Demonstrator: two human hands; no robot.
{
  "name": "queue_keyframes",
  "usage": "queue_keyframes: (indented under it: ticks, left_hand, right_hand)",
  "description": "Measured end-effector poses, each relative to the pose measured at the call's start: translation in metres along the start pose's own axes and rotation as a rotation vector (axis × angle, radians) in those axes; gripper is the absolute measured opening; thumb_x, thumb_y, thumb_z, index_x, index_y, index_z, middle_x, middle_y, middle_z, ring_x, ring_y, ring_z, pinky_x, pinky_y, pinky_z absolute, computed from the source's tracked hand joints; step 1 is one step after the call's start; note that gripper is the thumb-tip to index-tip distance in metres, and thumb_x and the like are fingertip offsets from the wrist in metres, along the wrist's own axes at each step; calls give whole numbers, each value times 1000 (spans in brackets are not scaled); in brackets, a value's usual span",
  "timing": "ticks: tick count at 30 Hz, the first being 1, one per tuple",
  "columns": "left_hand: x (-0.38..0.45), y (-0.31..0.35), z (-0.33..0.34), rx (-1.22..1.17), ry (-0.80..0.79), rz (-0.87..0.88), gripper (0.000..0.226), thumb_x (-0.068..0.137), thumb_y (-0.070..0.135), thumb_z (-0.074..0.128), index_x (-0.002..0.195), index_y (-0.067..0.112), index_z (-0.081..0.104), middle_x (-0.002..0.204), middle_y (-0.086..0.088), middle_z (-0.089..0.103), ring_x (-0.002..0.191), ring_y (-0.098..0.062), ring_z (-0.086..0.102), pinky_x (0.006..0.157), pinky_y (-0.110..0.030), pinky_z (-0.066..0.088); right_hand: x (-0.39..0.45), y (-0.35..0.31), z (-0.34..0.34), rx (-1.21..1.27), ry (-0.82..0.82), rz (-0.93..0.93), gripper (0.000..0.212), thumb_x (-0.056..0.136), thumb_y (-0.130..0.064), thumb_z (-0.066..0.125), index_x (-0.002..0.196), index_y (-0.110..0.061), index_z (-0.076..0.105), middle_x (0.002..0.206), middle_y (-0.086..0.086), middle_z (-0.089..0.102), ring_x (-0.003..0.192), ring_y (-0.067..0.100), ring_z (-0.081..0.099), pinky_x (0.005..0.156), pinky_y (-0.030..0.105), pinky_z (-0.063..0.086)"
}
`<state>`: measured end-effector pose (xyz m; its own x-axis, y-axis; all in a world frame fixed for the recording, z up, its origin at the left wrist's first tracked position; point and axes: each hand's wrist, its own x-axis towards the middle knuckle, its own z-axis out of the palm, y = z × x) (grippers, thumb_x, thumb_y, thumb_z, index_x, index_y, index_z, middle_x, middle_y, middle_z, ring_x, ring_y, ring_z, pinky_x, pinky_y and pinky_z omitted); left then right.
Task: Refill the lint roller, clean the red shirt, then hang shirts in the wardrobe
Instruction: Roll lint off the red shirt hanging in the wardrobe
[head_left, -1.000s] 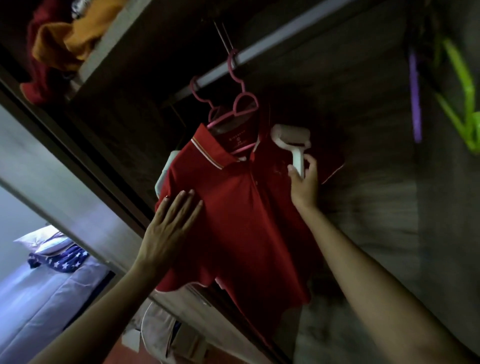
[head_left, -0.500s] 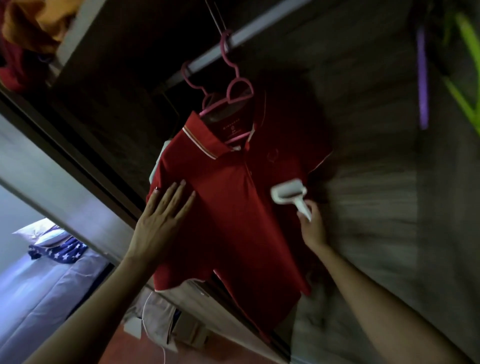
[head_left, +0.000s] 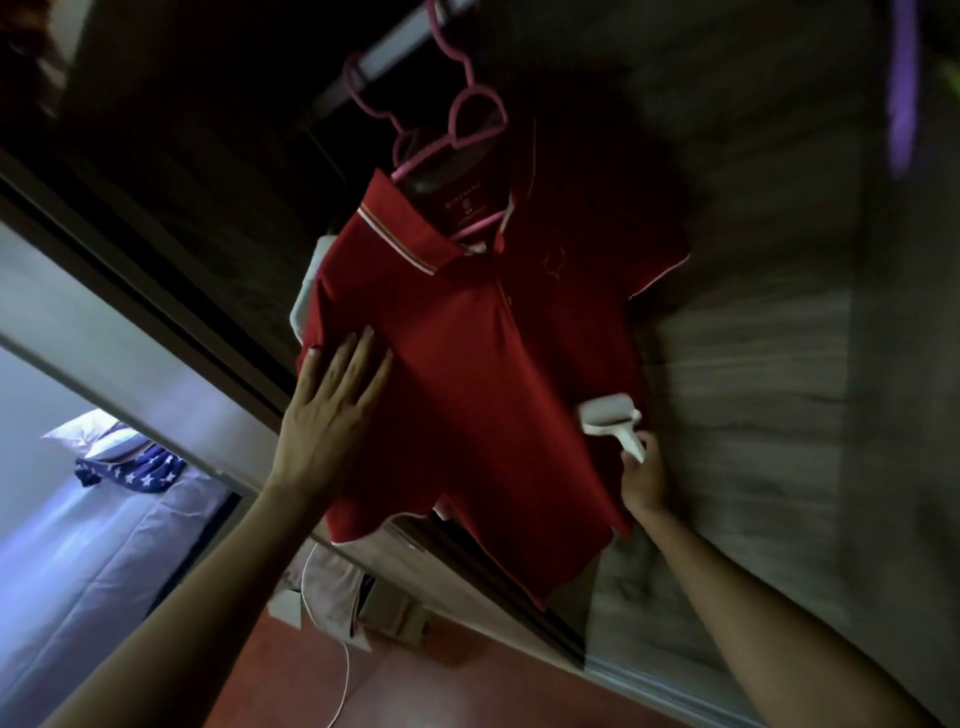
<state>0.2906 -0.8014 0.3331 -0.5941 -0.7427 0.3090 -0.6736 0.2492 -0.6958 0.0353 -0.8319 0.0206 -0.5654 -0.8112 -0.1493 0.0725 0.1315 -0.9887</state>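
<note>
Gripping the lint roller (head_left: 610, 415) on the red shirt (head_left: 483, 364), right hand (head_left: 644, 478); left hand (head_left: 324, 415) flat, fingers spread.

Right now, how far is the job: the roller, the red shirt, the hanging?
Looks done: the lint roller is in use, so presumably refilled; its sheet state is not visible. In hand: the right hand holds the roller against the red polo shirt, low on its front, while the left hand lies flat on the fabric. The shirt is already on a pink hanger on the wardrobe rail. Left: finish cleaning, hang any other shirts.
</note>
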Motion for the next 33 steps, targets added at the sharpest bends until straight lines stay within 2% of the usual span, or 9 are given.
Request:
queue_keyframes:
  ticks: [4, 6, 9, 12, 15, 18, 24, 28, 33]
  left_hand:
    - [0, 11, -2, 7, -37, -1, 77, 83, 12, 61, 151, 12, 25, 158, -17, 18, 145, -29, 15, 119, -43, -9]
    - [1, 13, -2, 28, -33, -7, 76, 84, 13, 58, 151, 12, 23, 158, -17, 16, 146, -29, 5, 119, -42, -11]
    - [1, 16, -4, 49, -71, -9, 81, 82, 14, 58, 153, 13, 17, 159, -16, 10, 145, -26, -10, 118, -42, -13]
    - [-1, 18, -7, 47, -114, -18, 93, 78, 19, 66, 153, 13, 12, 160, -16, 3, 146, -29, -5, 118, -43, -13]
    - [-5, 21, -6, 58, -138, -22, 107, 71, 25, 76, 153, 14, 8, 159, -15, -5, 146, -29, -6, 117, -44, -13]
    - [-8, 21, -4, 51, -103, -27, 95, 77, 21, 70, 153, 14, 13, 159, -15, 0, 146, -28, -8, 118, -43, -15]
    - [-10, 27, -6, 35, -35, -14, 72, 86, 17, 52, 151, 11, 23, 159, -18, 12, 145, -27, 6, 116, -40, -17]
    - [-14, 32, -8, 11, -101, -3, 84, 84, 24, 61, 153, 14, 13, 160, -16, 1, 147, -28, -2, 117, -42, -15]
    - [-17, 31, -13, 30, -159, -11, 108, 72, 30, 77, 153, 19, 7, 159, -14, -9, 145, -27, -12, 115, -43, -20]
  right_hand:
    - [-34, -50, 11, 119, 131, -310, 35, 97, -22, 49, 131, -14, 48, 119, 11, 63, 105, 27, 61, 86, 40, 48]
    - [-48, -71, 20, 98, 136, -460, 39, 97, -31, 45, 133, -18, 48, 126, 7, 61, 113, 21, 58, 91, 35, 47]
    - [-61, -66, 36, -65, 91, -600, 37, 97, -23, 51, 133, -18, 50, 122, 7, 63, 111, 24, 56, 92, 38, 45]
    - [-69, -20, 49, -266, 10, -534, 37, 93, -18, 57, 131, -18, 55, 115, 10, 66, 107, 30, 60, 91, 43, 49]
    - [-81, 22, 46, -468, -120, -328, 37, 91, -13, 60, 127, -21, 58, 114, 15, 66, 108, 35, 60, 91, 41, 46]
    - [-91, 31, 38, -616, -204, -300, 36, 94, -18, 56, 128, -27, 54, 118, 11, 63, 109, 31, 58, 90, 41, 47]
    - [-112, -28, 41, -205, 45, -585, 34, 93, -12, 59, 127, -14, 57, 108, 5, 62, 93, 13, 59, 78, 28, 49]
    - [-119, -42, 52, -215, -21, -615, 35, 95, -20, 54, 130, -14, 54, 110, 7, 61, 93, 13, 60, 77, 23, 49]
    - [-117, 8, 41, -719, -290, -377, 34, 98, -28, 49, 132, -29, 48, 118, 7, 60, 110, 26, 56, 86, 36, 48]
